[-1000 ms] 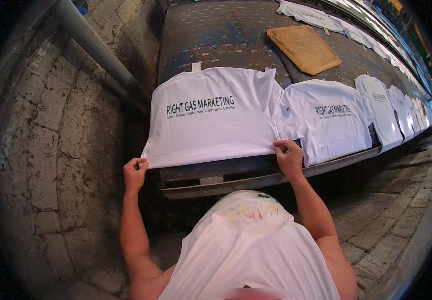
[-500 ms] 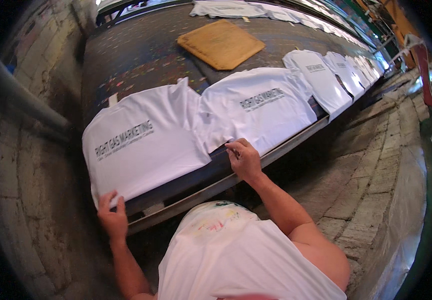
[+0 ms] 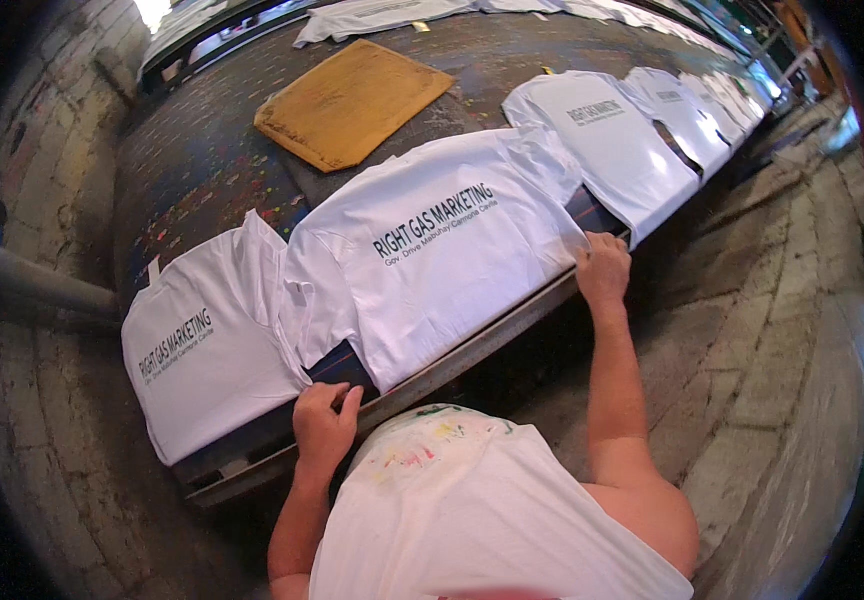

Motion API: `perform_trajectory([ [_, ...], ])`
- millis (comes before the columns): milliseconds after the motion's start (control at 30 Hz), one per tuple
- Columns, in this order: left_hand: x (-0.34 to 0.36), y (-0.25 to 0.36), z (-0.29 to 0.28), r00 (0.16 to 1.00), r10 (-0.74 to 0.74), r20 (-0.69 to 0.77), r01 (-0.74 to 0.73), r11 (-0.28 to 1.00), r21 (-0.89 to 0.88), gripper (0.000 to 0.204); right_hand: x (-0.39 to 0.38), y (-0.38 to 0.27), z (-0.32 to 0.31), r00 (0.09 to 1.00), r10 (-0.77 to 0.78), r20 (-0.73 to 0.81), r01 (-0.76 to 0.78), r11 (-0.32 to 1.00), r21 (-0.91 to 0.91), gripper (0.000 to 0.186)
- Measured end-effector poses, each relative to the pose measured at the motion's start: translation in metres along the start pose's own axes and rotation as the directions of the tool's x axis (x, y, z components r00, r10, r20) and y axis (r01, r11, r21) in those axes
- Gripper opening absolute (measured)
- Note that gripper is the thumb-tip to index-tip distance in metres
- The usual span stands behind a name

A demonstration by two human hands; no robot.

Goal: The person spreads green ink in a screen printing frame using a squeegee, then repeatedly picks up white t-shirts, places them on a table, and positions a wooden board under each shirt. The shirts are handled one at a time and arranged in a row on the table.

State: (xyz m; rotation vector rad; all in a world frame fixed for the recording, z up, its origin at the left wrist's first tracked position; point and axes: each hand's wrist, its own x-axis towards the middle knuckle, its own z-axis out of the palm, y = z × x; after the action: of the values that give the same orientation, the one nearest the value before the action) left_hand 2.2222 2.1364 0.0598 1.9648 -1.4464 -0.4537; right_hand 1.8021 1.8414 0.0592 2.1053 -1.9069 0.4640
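Observation:
Several printed white shirts lie along the dark board's front edge. My right hand (image 3: 604, 265) pinches the lower right corner of the middle shirt (image 3: 452, 275) at its hem. My left hand (image 3: 327, 425), fingers slightly bent and thumb apart, is at the board's edge between the left shirt (image 3: 212, 380) and the middle one, nearest the left shirt's lower right corner; whether its fingertips touch cloth I cannot tell.
A yellow square pad (image 3: 352, 105) lies on the paint-flecked board (image 3: 182, 150) behind. More shirts (image 3: 592, 120) continue rightward and along the far side (image 3: 382, 20). A grey pipe (image 3: 32, 265) stands left, a metal rail (image 3: 482, 340) runs along the front, and a brick floor (image 3: 742, 380) shows below.
The view has swung right. Both hands have moved rightward along the edge: my left let go of the left shirt's outer corner, and my right now holds the middle shirt's far corner.

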Motion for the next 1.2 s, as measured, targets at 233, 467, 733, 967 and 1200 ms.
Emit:
perform_trajectory([
  [233,0.019,0.028,0.042,0.936,-0.339,0.092,0.338,0.941,0.025,0.020,0.033,0.040,0.026,0.940,-0.030,0.339,-0.032,0.983,0.178,0.028],
  [467,0.017,0.038,0.055,0.906,-0.422,-0.018,0.419,0.904,-0.090,0.018,0.048,0.056,0.041,0.929,-0.044,0.367,-0.165,0.838,0.521,0.025],
  [733,0.031,0.037,0.050,0.933,-0.359,0.032,0.295,0.709,-0.641,0.013,0.067,0.054,0.027,0.935,-0.052,0.351,-0.303,0.396,0.867,0.018],
  [967,0.119,0.075,-0.047,0.889,-0.166,-0.426,-0.213,0.676,-0.706,0.021,0.171,0.013,-0.065,0.996,0.038,0.078,-0.085,0.244,0.966,0.017],
  [1200,0.206,0.119,-0.203,0.771,0.151,-0.619,-0.511,0.727,-0.459,0.039,0.264,-0.002,-0.199,0.994,-0.013,-0.111,0.101,-0.319,0.942,0.035],
])
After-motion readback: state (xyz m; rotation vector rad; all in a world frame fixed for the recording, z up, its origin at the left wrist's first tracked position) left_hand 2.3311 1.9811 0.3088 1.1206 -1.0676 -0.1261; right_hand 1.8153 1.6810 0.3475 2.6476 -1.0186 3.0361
